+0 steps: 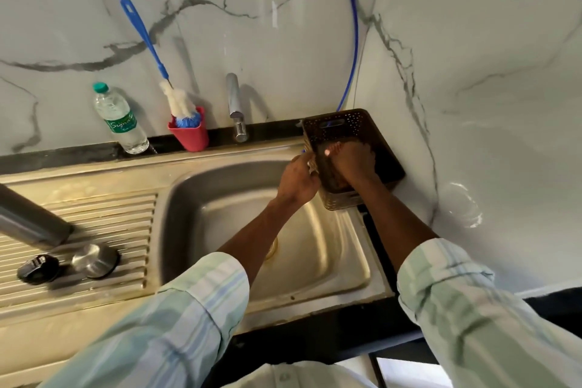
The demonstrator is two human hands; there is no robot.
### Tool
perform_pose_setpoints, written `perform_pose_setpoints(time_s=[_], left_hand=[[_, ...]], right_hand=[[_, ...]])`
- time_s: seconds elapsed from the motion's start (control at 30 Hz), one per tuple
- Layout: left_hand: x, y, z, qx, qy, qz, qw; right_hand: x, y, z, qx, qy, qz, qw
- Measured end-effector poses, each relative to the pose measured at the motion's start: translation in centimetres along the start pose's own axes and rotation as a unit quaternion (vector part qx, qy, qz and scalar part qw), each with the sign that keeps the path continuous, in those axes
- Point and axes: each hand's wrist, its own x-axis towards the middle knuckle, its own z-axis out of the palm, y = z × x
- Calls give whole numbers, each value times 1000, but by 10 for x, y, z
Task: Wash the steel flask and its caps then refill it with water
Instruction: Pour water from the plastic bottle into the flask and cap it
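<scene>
Here we lean over the sink [201, 198]: the steel flask [31, 224] and its two caps [66, 264] wait on the drainboard, seemingly for washing. Farther on, our left hand [297, 181] pinches something small at the brown basket [349, 154]; our right hand [352, 161] reaches inside, grip hidden, likely fetching a scrubber.

bright, even light | glare on sink [330, 258] | edges bowed | slight blur
</scene>
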Motion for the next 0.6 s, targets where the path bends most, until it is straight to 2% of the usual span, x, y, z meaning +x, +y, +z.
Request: perform_pose_setpoints(time_s=[0.13, 0.23, 0.3, 0.5, 0.6], left_hand=[[-9, -18, -18, 8, 93, -3, 996], [-20, -40, -46, -6, 194, -18, 981], [-28, -54, -73, -9, 253, -44, 966], [-42, -110, -176, -19, 400, -90, 912], [-40, -138, -231, -42, 419, -124, 899]], right_hand=[[-25, -40, 3, 111, 170, -75, 976], [-56, -85, 12, 198, 226, -167, 939], [-75, -117, 27, 221, 216, -217, 926], [-92, -224, 64, 265, 72, -281, 920], [-84, -288, 61, 242, 24, -303, 922]])
